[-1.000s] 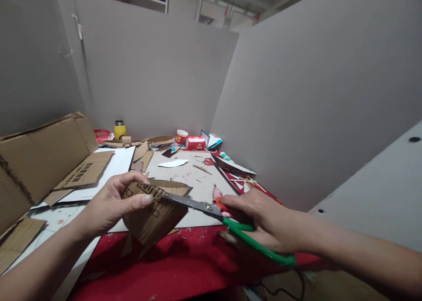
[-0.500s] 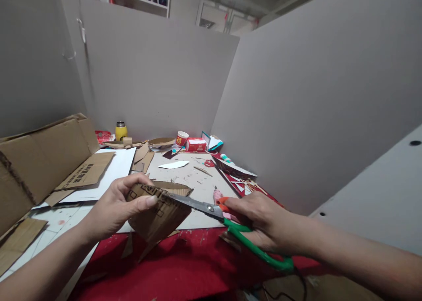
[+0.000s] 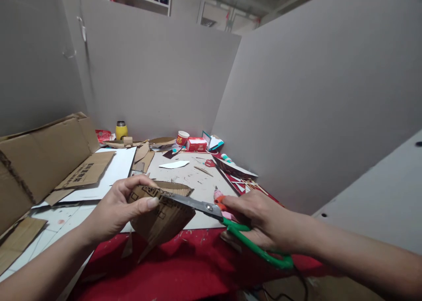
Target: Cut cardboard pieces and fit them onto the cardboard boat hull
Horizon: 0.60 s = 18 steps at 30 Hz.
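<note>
Between thumb and fingers, my left hand pinches a curved piece of brown corrugated cardboard with printed marks, held above the table. My right hand is wrapped round the handles of a pair of scissors, one handle green and the other orange. The scissor blades lie along the upper edge of the cardboard, their tips close to my left thumb. How far the blades are apart is hard to make out. Behind the scissors a pink glue gun is partly hidden by my right hand.
A large cardboard box stands at the left beside white sheets. Toward the back are a yellow bottle, a paper cup and a red box. Small red scissors and scraps lie right of centre. Grey panels enclose the table.
The scissor blades have moved slightly left along the cardboard's edge, and the cut strip bends a little differently. Both hands keep nearly the same place and hold.
</note>
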Each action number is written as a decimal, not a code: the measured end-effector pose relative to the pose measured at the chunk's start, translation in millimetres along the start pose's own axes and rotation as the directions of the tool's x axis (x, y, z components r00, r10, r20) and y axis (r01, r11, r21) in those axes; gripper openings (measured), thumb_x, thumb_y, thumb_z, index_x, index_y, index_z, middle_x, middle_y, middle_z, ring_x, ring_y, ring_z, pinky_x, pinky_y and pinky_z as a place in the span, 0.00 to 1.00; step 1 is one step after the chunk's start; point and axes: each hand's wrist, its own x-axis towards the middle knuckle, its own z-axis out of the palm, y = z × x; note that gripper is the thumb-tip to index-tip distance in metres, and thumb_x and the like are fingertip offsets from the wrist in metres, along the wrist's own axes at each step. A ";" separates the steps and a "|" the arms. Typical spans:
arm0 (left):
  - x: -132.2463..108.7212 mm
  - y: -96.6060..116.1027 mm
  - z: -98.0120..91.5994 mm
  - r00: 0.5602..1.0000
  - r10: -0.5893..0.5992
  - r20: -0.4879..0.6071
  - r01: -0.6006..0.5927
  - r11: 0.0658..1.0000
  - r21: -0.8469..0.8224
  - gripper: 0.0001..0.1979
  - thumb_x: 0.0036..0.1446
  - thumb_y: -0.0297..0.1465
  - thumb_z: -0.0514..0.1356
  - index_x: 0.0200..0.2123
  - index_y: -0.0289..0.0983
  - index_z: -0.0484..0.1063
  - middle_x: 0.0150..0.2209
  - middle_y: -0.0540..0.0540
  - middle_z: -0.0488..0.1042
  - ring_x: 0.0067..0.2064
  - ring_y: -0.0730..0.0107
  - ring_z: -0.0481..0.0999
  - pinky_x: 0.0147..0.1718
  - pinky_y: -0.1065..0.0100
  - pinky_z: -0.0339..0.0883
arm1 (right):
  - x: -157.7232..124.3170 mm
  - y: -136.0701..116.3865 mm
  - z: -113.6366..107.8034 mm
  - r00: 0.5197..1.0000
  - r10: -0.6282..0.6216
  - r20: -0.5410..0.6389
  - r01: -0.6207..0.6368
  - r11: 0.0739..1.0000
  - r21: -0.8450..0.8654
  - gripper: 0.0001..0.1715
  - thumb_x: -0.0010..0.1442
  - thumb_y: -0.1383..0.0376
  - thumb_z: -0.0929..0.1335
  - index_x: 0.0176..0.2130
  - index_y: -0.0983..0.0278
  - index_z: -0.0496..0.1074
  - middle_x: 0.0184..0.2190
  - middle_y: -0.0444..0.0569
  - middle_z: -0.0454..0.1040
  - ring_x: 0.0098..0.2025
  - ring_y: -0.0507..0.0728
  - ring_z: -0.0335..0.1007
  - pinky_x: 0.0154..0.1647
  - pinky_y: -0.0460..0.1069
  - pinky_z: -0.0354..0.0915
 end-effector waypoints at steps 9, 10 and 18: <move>1.7 -4.1 2.2 1.000 0.008 -0.008 -0.008 1.000 -0.003 0.08 0.50 0.36 0.67 0.31 0.40 0.73 0.27 0.55 0.72 0.28 0.79 0.68 0.25 0.79 0.60 | -0.5 -4.2 -1.8 0.997 0.057 0.050 -0.058 0.998 0.019 0.14 0.62 0.55 0.60 0.34 0.63 0.64 0.22 0.46 0.66 0.21 0.52 0.51 0.23 0.48 0.49; 1.7 -4.9 2.4 1.000 0.012 -0.005 -0.012 1.000 -0.007 0.08 0.50 0.35 0.67 0.31 0.40 0.73 0.27 0.55 0.72 0.28 0.78 0.68 0.26 0.79 0.60 | 0.4 -5.0 -2.7 0.996 0.067 0.050 -0.068 0.998 0.017 0.15 0.62 0.55 0.60 0.33 0.63 0.63 0.22 0.46 0.66 0.21 0.52 0.51 0.23 0.48 0.49; 2.0 -9.7 4.5 1.000 0.000 -0.012 -0.001 1.000 -0.013 0.09 0.50 0.37 0.67 0.33 0.41 0.73 0.29 0.54 0.73 0.31 0.76 0.68 0.29 0.77 0.61 | 2.7 -6.3 -5.8 0.996 0.061 0.058 -0.060 0.998 -0.005 0.18 0.62 0.50 0.60 0.33 0.62 0.63 0.21 0.45 0.67 0.21 0.52 0.51 0.23 0.48 0.49</move>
